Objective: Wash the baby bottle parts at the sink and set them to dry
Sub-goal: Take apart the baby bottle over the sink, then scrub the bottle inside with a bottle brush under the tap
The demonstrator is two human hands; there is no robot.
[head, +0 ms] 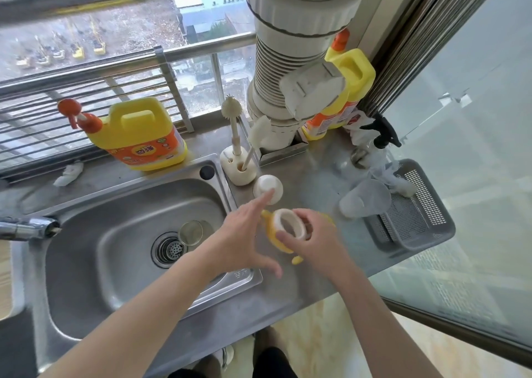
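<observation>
Spread-fingered and holding nothing, the left hand is being held at frame centre, forefinger by the white cap. Just right of it, the yellow-handled bottle collar is being gripped by the right hand above the steel counter.

Right hand grips yellow-white bottle ring; left hand fingers spread, forefinger over white cap; glass bottle in sink.
</observation>
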